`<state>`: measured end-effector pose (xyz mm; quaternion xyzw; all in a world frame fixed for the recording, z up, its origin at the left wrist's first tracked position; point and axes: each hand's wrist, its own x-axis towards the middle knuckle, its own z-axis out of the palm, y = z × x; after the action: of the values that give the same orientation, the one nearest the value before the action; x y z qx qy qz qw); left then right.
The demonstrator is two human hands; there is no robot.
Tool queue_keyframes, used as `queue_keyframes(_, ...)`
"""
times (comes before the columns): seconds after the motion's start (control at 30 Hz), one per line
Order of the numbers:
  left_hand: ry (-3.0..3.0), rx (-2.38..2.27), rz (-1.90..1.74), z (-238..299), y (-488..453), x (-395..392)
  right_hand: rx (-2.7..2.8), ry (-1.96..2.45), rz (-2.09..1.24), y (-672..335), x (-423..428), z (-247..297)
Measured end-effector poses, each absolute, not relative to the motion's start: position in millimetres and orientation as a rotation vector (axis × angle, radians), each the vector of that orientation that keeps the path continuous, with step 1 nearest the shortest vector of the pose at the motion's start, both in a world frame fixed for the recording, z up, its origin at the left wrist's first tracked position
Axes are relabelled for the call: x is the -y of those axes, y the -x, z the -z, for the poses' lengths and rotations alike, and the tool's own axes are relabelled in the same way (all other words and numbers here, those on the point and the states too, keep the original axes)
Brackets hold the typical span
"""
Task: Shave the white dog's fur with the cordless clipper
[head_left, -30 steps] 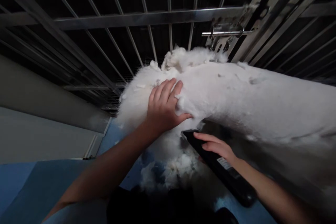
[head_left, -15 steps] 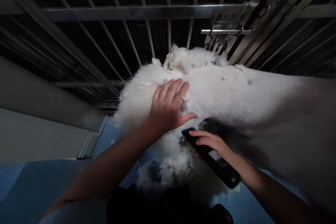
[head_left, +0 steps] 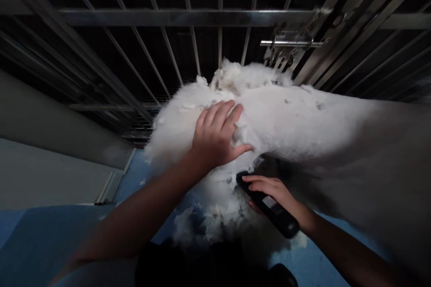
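A white furry animal [head_left: 303,121] stretches across the middle and right of the view, its coat partly shorn. My left hand [head_left: 217,136] lies on its back with fingers stretched out and the thumb tucked under a fold of fur. Just below, my right hand [head_left: 272,190] is wrapped round a black electric clipper [head_left: 267,206], whose head points up-left into the fur on the animal's underside. Loose clumps of cut white fur [head_left: 212,215] hang and lie beneath the two hands.
Metal cage bars [head_left: 188,18] with a sliding bolt latch [head_left: 286,44] stand right behind the animal. A blue table surface [head_left: 50,237] lies below, with a grey wall [head_left: 50,170] at the left. A dark shape fills the bottom centre.
My right hand with the clipper has slid a little down and toward me under the animal. My left hand has stayed pressed on the fur.
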<state>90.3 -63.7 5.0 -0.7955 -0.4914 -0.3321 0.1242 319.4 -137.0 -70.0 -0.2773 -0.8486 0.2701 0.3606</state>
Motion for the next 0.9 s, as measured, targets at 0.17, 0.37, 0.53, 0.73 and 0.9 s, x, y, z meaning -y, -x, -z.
queue_keyframes(0.17,2.317,1.463,0.919,-7,-92,64,2.109,0.678,-0.551,-320,137,69)
queue_keyframes(0.37,2.261,1.392,0.972,-4,-89,62,2.137,0.609,-0.406,-315,136,64)
queue_keyframes(0.53,2.246,1.39,0.992,-4,-88,62,2.129,0.616,-0.43,-316,134,79)
queue_keyframes(0.73,2.237,1.405,1.008,-5,-90,62,2.12,0.636,-0.492,-317,138,82)
queue_keyframes(0.9,2.261,1.408,0.994,-4,-90,61,2.102,0.644,-0.456,-316,137,85)
